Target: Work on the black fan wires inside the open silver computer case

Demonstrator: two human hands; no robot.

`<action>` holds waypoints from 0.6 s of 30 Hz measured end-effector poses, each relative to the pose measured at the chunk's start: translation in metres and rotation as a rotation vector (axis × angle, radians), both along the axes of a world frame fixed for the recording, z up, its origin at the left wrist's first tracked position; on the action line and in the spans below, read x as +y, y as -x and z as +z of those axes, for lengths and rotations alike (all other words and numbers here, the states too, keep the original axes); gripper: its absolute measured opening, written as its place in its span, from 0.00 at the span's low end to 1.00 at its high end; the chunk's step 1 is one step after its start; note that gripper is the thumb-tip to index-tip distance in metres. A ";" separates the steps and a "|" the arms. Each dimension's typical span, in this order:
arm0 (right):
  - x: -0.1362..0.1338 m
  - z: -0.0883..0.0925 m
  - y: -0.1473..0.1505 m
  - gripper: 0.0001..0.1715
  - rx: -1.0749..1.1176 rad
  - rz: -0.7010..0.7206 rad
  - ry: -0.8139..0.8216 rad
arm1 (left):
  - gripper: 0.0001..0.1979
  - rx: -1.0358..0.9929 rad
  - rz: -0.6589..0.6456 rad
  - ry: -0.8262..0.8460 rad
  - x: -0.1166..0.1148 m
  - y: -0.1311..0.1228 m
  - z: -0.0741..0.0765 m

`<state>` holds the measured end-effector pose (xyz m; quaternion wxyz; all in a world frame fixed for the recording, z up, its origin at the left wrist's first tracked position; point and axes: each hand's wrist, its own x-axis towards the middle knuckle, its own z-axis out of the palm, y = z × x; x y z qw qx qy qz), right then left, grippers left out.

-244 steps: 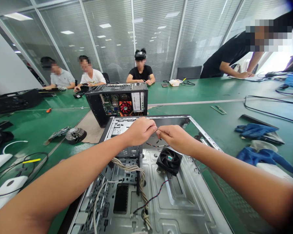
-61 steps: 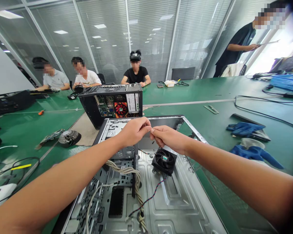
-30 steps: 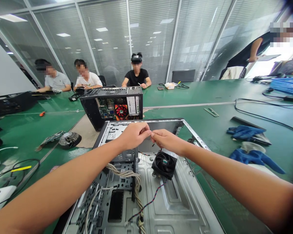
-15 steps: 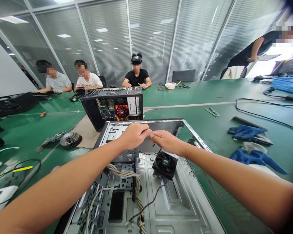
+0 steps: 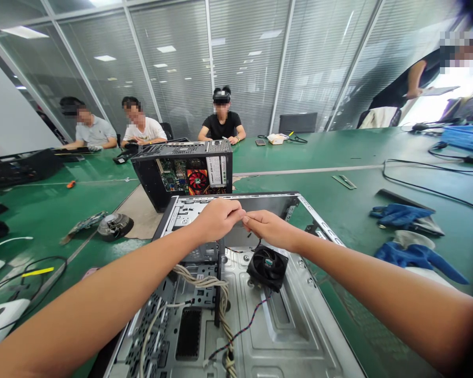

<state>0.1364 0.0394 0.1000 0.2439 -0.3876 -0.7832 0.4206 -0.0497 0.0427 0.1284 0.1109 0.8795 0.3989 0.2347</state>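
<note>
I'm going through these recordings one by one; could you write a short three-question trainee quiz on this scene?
1. Multiple choice: Which thing is nearest the right hand?
A) a blue glove
B) the black cooling fan
C) the blue basket

2. True or false: The left hand and right hand are held far apart, on opposite sides of the open computer case.

3. Fill in: The graphics-style fan inside the upright computer tower has ____ blades.

Key:
1. B
2. False; their fingertips meet or nearly meet above the case.
3. red
</note>
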 end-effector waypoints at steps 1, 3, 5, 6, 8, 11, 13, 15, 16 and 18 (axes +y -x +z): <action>0.000 0.001 0.000 0.19 -0.019 0.001 -0.016 | 0.15 0.010 0.000 -0.001 0.000 0.000 0.000; -0.001 0.003 0.000 0.19 -0.053 0.004 -0.058 | 0.16 0.024 0.001 0.001 0.000 0.000 0.000; 0.000 0.004 0.000 0.19 -0.081 0.012 -0.105 | 0.16 0.025 0.003 0.012 0.000 0.000 0.001; 0.000 0.005 0.000 0.18 -0.091 0.015 -0.124 | 0.16 0.021 0.007 0.020 0.000 0.000 0.001; 0.000 0.005 0.000 0.18 -0.105 0.016 -0.144 | 0.15 0.009 0.022 0.042 -0.001 0.000 0.002; 0.001 0.004 0.001 0.19 -0.100 0.008 -0.119 | 0.13 -0.023 0.042 0.070 -0.002 0.001 0.003; 0.001 0.003 0.001 0.19 -0.077 0.000 -0.086 | 0.10 -0.048 0.053 0.084 -0.003 0.001 0.003; 0.002 0.002 0.000 0.19 -0.052 -0.010 -0.063 | 0.09 -0.063 0.061 0.099 -0.004 0.001 0.003; 0.002 0.002 0.000 0.19 -0.049 -0.015 -0.061 | 0.08 -0.066 0.063 0.103 -0.004 0.000 0.003; 0.003 0.002 -0.001 0.19 -0.069 -0.015 -0.076 | 0.09 -0.055 0.057 0.096 -0.003 0.000 0.003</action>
